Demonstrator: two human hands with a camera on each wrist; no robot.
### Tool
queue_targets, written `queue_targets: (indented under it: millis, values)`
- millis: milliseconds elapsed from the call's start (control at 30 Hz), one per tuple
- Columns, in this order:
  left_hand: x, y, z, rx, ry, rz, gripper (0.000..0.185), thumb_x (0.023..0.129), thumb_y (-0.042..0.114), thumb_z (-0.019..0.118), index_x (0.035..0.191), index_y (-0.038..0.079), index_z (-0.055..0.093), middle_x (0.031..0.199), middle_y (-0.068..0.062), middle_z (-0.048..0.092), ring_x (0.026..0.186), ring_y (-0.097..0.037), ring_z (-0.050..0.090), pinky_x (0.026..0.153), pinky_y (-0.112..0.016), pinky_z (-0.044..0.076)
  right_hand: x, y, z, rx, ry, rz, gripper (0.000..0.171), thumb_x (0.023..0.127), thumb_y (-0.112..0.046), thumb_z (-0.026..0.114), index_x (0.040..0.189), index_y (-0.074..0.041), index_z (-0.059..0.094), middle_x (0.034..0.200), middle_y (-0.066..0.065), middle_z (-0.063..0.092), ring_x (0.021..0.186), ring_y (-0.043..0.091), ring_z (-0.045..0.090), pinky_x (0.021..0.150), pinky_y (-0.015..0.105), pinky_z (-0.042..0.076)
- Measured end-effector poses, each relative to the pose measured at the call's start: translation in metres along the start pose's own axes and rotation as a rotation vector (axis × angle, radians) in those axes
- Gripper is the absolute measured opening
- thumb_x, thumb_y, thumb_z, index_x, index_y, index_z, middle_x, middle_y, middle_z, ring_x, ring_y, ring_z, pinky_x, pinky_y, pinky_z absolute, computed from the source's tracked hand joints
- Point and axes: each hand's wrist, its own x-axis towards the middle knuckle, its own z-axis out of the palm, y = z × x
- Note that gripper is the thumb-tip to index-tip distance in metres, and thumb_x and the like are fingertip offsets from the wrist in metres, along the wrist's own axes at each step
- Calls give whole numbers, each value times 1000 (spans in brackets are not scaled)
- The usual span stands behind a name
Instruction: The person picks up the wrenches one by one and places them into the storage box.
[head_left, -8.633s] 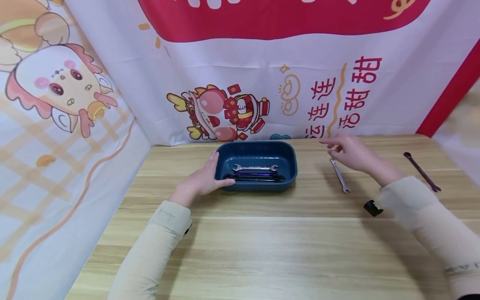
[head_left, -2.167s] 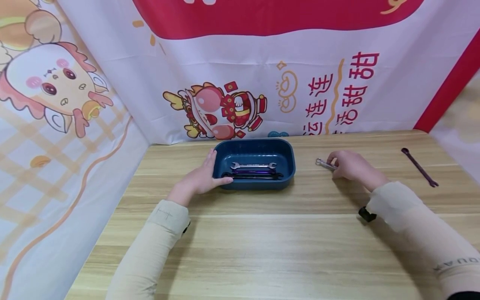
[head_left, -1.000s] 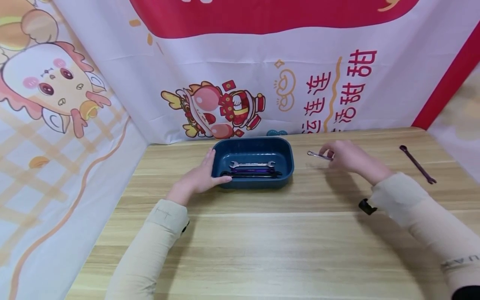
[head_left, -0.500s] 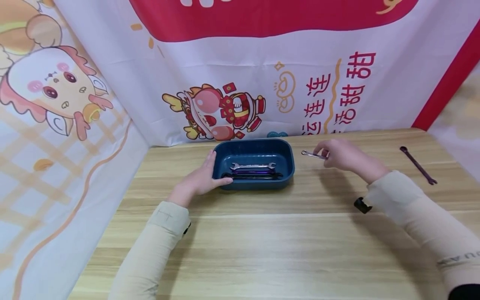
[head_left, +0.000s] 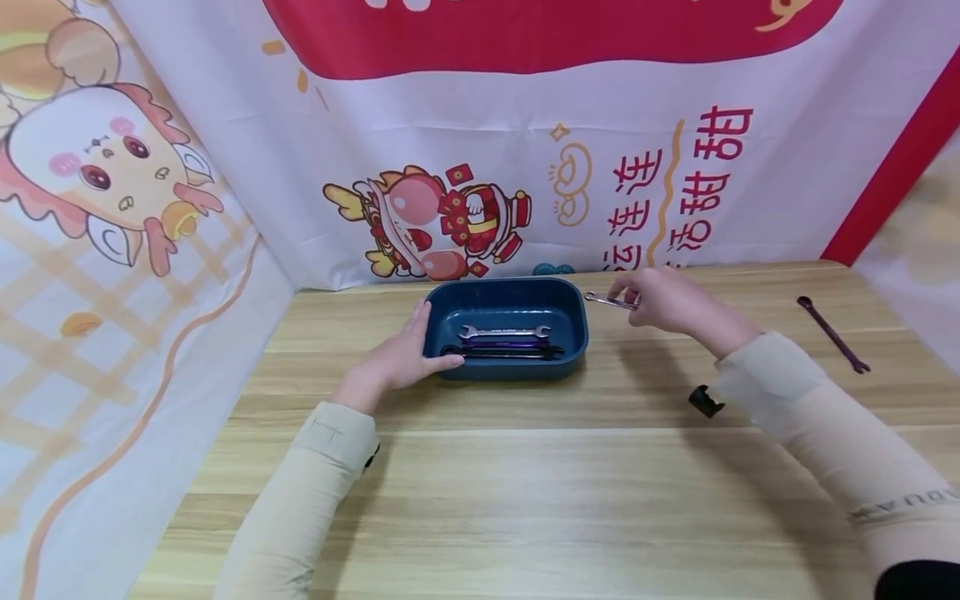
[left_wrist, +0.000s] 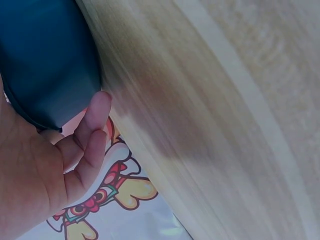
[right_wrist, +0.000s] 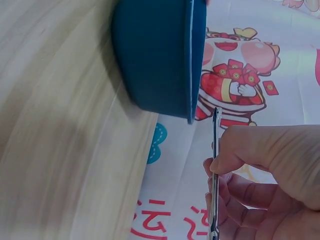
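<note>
Wrench [head_left: 609, 301] in the right hand [head_left: 663, 300] is pinched between thumb and fingers and held above the bench [head_left: 525, 483], just beside the right rim of the blue tray [head_left: 573, 333]. In the right wrist view the wrench [right_wrist: 215, 170] hangs close to the tray's rim. The left hand [head_left: 401, 358] rests with straight fingers against the left wall of the tray, thumb along its front side. Inside the tray lie a silver wrench [head_left: 505, 332] and darker ones. The tray stands near the back edge of the bench. A dark wrench [head_left: 832, 333] lies near the right edge, well apart.
</note>
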Motion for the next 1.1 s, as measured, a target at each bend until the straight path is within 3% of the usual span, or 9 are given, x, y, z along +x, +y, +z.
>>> queue_targets:
  millis: [667,1100]
  values:
    - [0,-3,1,1,8,9,120,89,70,65,165,12,-8,172,-8,-7,156,-35,11,120,-57,23,26,-48,12,0,-21,-42,36,85,5,72,120,-6,74,108,15,69,95,30,63,79,42,57]
    - [4,-4,2,7,8,15,120,89,71,64,165,12,-9,172,-8,-8,156,-34,9,121,-57,22,42,-66,17,30,-44,-68,38,85,6,69,122,-4,72,107,15,68,92,28,61,75,38,56]
